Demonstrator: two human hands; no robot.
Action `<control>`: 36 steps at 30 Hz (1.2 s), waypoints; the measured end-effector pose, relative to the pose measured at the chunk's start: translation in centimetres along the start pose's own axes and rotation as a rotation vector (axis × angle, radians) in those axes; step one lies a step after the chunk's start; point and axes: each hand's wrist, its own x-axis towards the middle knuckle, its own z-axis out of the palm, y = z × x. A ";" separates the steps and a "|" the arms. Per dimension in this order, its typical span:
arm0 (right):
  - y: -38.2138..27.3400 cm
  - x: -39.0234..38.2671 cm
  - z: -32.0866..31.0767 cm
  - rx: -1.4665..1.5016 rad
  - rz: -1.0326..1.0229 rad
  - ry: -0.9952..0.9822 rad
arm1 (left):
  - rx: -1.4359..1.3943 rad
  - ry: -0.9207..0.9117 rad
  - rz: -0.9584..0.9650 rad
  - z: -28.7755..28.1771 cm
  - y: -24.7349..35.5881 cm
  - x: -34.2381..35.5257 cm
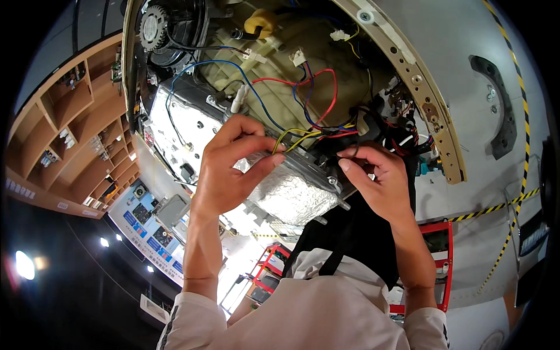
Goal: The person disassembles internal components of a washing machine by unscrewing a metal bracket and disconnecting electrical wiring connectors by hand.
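Observation:
My left hand (230, 163) pinches a yellow-green wire (281, 139) between thumb and forefinger, near the front edge of an opened machine. My right hand (380, 178) is closed in a pinch beside the dark end of the wire bundle (335, 129); what lies between its fingertips is too small to make out. Red wire (333, 93) and blue wire (224, 62) loop over the pale plastic inside of the housing. White connectors (298, 56) sit on some wire ends. Crinkled silver foil (286, 195) covers a part below my left hand.
A curved tan metal frame (429, 99) with holes borders the machine at right. A toothed gear (153, 28) is at the upper left. Wooden shelves (70, 111) stand at left, a red-framed cart (440, 262) at lower right. Black-and-yellow tape (519, 76) marks the floor.

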 end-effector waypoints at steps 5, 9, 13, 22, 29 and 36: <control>-0.1 0.1 -0.2 -0.029 -0.007 -0.012 | 0.105 0.046 0.086 0.0 -1.2 -1.5; -0.2 0.2 -0.3 -0.071 -0.039 -0.028 | 0.212 0.053 0.275 0.1 -2.3 -2.1; -0.3 0.2 -0.5 -0.056 -0.035 -0.067 | 0.222 0.046 0.326 0.1 -2.7 -2.1; -0.5 0.3 -0.5 -0.082 0.009 -0.094 | 0.226 0.097 0.337 0.6 -2.6 -2.2; -0.1 0.7 -0.1 -0.083 -0.024 -0.023 | 0.244 0.163 0.309 1.5 -2.5 -2.8; -0.4 0.8 -0.2 -0.067 0.016 -0.039 | 0.282 0.230 0.338 2.4 -2.6 -3.3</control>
